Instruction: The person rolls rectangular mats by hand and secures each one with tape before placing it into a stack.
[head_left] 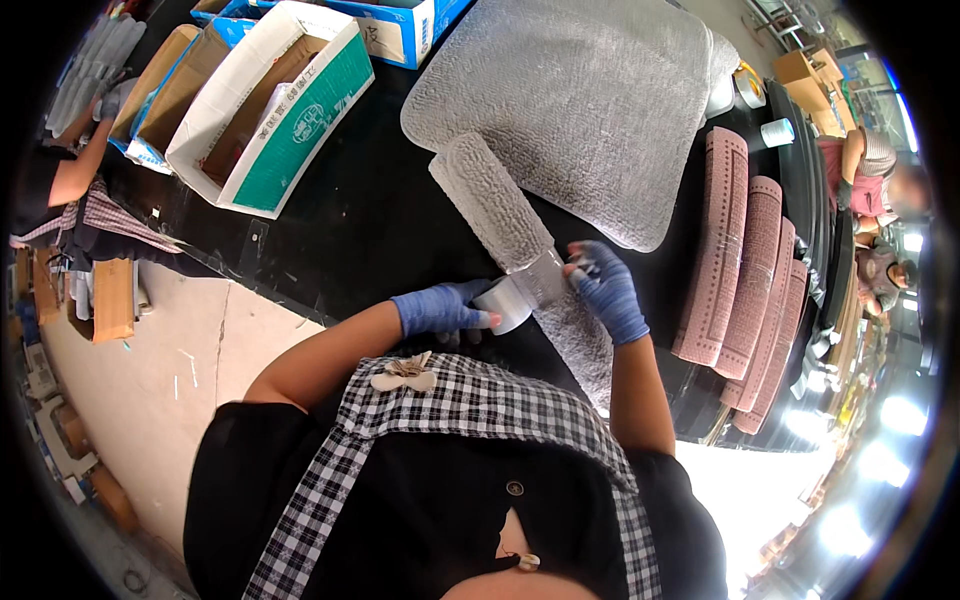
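Note:
My left hand [442,308], in a blue fingerless glove, grips a roll of clear packing tape [508,304]. A strip of tape [541,281] runs from the roll across the middle of a rolled grey plush mat [492,200], which lies slantwise on the black table. At the right end of that strip is my right hand [608,292], gloved the same way, its fingers bent and closed on the tape at the mat's edge. Beyond the roll, flat grey plush mats [560,105] lie in a stack.
An open green and white carton [300,135] stands at the far left among other boxes. Several rolled pink mats [715,245] lie at the right, with a tape roll [777,132] beyond them. Co-workers stand at both sides; one arm [85,165] reaches in at far left.

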